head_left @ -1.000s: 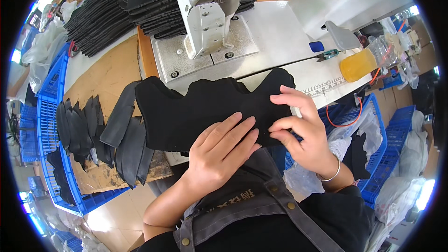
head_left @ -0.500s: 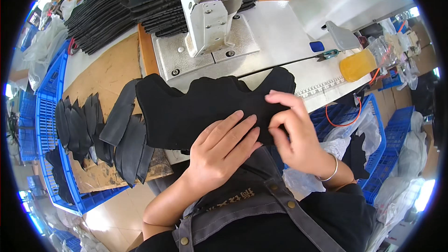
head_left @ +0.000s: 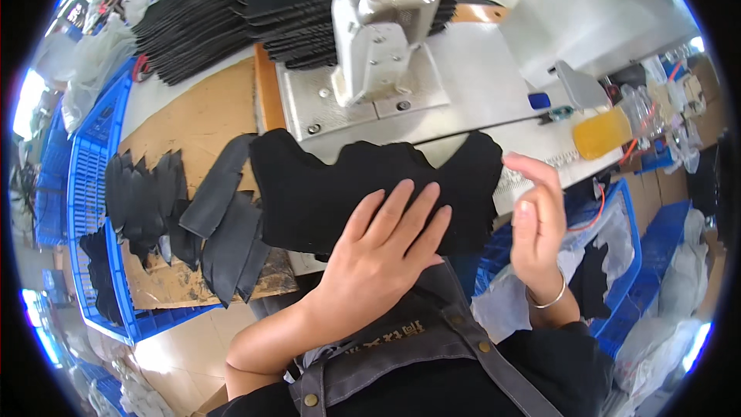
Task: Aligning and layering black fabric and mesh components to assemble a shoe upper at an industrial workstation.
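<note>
A stack of black, wavy-edged cut pieces [head_left: 309, 205] lies in front of me at the table's near edge, below the sewing machine [head_left: 382, 46]. My left hand [head_left: 386, 243] rests flat on the top piece, fingers slightly spread. Just off the stack's right edge, my right hand [head_left: 538, 224] is raised. Its index finger reaches toward the edge and the other fingers are bent, with nothing visible between them. Left of the stack, several long dark strips [head_left: 210, 205] overlap on a brown board.
Tall stacks of black pieces [head_left: 202, 19] stand behind the board [head_left: 197, 104]. Blue crates [head_left: 86, 177] flank the table on both sides. At the right are small scissors [head_left: 557, 114], a bottle of yellow liquid [head_left: 598, 135] and a ruler strip on the tabletop.
My right hand has moved right, away from the stack's top. The left hand remains flat on it, fingers more spread. The whole view has shifted slightly.
</note>
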### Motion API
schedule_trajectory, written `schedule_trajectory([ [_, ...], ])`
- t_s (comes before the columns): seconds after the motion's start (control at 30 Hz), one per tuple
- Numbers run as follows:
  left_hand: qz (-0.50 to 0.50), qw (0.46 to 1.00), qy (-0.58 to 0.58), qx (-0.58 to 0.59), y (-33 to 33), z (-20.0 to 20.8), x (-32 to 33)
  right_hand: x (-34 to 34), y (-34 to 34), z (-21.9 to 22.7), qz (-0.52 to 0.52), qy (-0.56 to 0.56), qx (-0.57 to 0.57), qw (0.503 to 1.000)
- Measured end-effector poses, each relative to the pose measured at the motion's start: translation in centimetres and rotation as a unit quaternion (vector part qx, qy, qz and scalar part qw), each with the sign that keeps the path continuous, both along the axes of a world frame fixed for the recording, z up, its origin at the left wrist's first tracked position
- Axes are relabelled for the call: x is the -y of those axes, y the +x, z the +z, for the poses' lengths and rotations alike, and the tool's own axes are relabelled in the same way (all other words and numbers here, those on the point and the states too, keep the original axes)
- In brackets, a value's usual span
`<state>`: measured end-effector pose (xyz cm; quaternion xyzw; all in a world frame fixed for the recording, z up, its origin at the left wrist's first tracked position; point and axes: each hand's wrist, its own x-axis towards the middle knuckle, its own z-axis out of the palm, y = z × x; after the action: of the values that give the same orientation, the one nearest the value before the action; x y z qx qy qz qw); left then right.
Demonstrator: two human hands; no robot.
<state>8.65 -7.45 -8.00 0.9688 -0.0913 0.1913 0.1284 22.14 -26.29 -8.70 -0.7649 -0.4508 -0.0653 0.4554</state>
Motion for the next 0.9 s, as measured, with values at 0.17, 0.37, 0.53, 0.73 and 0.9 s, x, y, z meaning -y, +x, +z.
schedule_trajectory([
  [0.17, -0.043, 0.997, 0.070, 0.010, 0.0, 0.8, -1.0, 1.6, 0.8, -1.2, -0.139, 0.077, 0.016, 0.987],
  [0.37, -0.078, 0.965, 0.163, 0.187, -0.6, 5.2, -3.2, 3.2, 2.5, -1.9, -0.095, 0.043, 0.005, 0.994],
  [0.53, 0.289, 0.846, 0.174, 0.414, -6.3, 8.2, -9.5, 2.6, 3.4, -3.8, -0.126, -0.002, -0.037, 0.991],
  [0.73, 0.454, 0.780, 0.039, 0.430, -7.3, 13.3, -21.4, 1.7, 3.5, -5.1, -0.133, 0.031, -0.003, 0.991],
  [0.9, 0.411, 0.812, 0.190, 0.369, 2.3, 15.2, -22.4, 0.9, 1.2, -4.3, -0.125, 0.095, 0.014, 0.987],
])
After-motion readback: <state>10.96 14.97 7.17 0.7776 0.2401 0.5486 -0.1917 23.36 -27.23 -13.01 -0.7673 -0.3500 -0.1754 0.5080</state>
